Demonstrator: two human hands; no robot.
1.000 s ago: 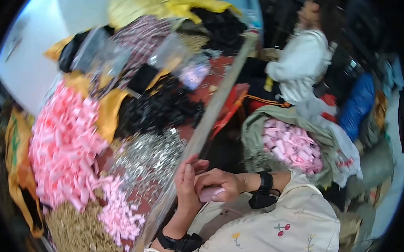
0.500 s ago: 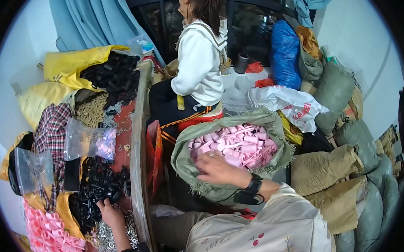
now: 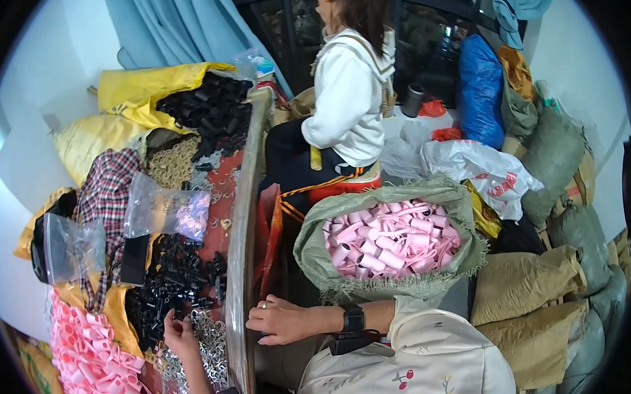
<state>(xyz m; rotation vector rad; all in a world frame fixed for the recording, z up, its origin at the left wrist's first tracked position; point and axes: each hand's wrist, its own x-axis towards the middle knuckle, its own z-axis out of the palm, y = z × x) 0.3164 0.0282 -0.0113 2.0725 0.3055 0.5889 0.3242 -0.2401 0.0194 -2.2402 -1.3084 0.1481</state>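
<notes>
My left hand is over the table, at the border between a heap of small black plastic parts and a pile of silvery metal hooks. Its fingers are bent together, and whatever lies between them is too small to make out. At the table's wooden edge, my right hand has its fingers loosely bent and apart, with nothing visible in it. To its right stands an open green woven sack, full of pink cylindrical pieces with straps.
Pink parts are heaped at the table's near left. Clear plastic bags, a checked cloth and black cylinders lie farther back. Another person sits ahead. Stuffed sacks line the right side.
My right hand has left the pink pieces in the sack and moved left to the table's edge. My left hand has drawn back slightly from the black parts. The whole view has shifted.
</notes>
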